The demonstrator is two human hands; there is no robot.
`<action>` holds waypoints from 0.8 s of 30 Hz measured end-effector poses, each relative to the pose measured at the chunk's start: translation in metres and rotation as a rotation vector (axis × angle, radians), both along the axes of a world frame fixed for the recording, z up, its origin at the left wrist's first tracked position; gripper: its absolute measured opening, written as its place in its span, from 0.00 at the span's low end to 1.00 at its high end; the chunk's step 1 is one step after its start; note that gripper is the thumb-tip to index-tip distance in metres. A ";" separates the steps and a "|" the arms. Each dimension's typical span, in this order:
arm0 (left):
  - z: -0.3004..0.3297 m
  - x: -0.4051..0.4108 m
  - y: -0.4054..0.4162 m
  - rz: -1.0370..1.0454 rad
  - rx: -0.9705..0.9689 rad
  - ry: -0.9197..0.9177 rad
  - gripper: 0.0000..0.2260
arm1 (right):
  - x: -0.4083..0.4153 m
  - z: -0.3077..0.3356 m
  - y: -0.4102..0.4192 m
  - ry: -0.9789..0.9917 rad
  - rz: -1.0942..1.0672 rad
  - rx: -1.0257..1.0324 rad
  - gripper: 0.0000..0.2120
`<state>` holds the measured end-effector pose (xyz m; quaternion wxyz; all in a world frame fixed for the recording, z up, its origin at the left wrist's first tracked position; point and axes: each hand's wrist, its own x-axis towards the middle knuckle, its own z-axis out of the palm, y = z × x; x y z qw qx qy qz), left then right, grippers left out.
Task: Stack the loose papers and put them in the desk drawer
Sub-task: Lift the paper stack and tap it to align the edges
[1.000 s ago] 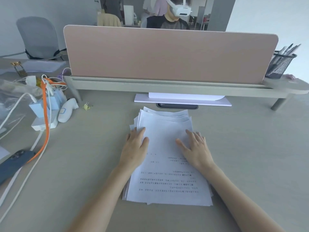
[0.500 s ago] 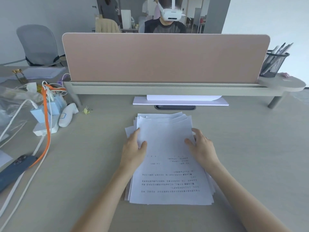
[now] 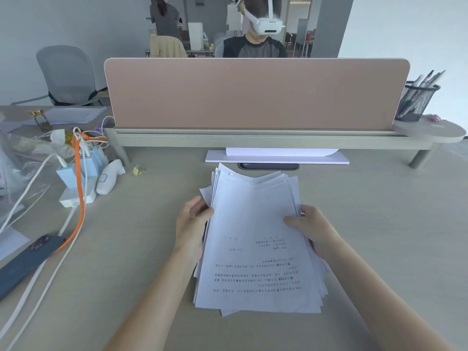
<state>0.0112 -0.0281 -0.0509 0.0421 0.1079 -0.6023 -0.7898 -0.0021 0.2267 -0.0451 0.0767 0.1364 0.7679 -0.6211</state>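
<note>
The big table (image 3: 379,236) holds everything here. A tall pink screen (image 3: 255,93) stands along its far edge, and all the other things are told from that screen. In front of the screen, near the middle of the table, is the pile of papers (image 3: 255,239). The pile is messy, with sheet edges sticking out at the top and bottom, and the top sheet has printed lines that read upside down. Its far end curls up a little. The left hand (image 3: 193,224) has its grip closed on the left edge of the pile, thumb on top. The right hand (image 3: 315,230) has its grip closed on the right edge, thumb on top too. To the left of the screen, a gray chair (image 3: 67,74) stands behind the table. In front of the screen on the left side lie white and orange cables (image 3: 78,188) with blue plugs, and a dark phone (image 3: 27,259) lies closer to the near edge. At the right end of the screen stands a black mesh pen cup (image 3: 416,102). A small gold clip (image 3: 138,170) lies just in front of the screen's left end.
</note>
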 end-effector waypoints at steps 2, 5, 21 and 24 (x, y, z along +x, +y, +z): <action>-0.003 -0.002 -0.001 0.005 0.053 -0.033 0.18 | 0.002 0.000 0.000 0.002 0.036 -0.027 0.08; -0.004 -0.002 -0.003 0.052 0.080 -0.079 0.26 | 0.002 -0.001 0.000 0.023 0.061 -0.043 0.10; 0.038 0.004 -0.001 -0.216 -0.088 -0.065 0.18 | 0.014 0.042 0.002 0.346 0.054 -0.255 0.14; 0.069 0.008 0.001 -0.176 -0.140 0.079 0.08 | 0.022 0.072 0.004 0.441 0.058 -0.202 0.15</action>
